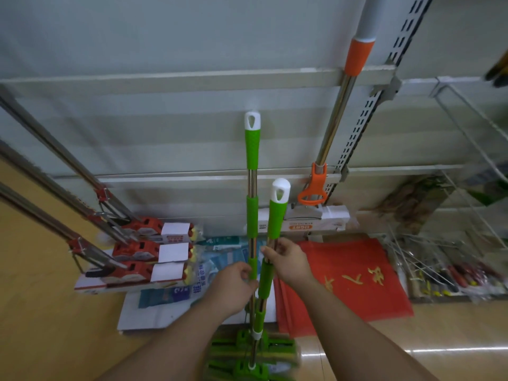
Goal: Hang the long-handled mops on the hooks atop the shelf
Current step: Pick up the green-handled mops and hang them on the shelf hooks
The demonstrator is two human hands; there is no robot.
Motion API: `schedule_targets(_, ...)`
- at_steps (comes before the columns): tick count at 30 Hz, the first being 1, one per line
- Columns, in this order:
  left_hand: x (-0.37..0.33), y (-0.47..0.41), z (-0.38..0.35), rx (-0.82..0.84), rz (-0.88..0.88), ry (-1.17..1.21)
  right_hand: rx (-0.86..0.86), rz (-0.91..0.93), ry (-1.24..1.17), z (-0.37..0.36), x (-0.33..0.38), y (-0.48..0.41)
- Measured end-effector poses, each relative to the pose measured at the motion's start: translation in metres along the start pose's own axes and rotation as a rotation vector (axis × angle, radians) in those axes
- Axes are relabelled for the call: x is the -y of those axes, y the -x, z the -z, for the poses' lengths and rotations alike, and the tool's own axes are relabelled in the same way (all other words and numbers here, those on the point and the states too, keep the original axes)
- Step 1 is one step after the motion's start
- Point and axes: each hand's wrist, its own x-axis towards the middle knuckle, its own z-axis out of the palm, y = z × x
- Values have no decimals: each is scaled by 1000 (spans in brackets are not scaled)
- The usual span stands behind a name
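Note:
Two green long-handled mops stand upright before me, heads on the floor at the bottom centre. My left hand (235, 288) grips the taller mop (252, 166) at its lower green sleeve; its white looped cap reaches up against the shelf panel. My right hand (287, 259) grips the shorter mop (276, 218) on the steel shaft just below its top green grip. An orange-handled mop (336, 116) hangs against the shelf back (165, 127) to the right. No hooks are visible.
Three red-clamped steel mops (82, 215) lean in from the left, heads in white boxes. Packets and a red flag (351, 276) lie on the floor at the shelf's foot. A slotted upright (365, 111) and wire racks (467, 127) stand right.

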Motion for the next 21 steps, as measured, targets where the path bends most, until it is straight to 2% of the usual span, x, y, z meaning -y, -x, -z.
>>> schedule_targets(10,31,69,4,189,66,-117,23,85,139,-25,3,105)
schedule_targets(21,43,113,36,282,-140,-168,-30,30,97,-46,27,176)
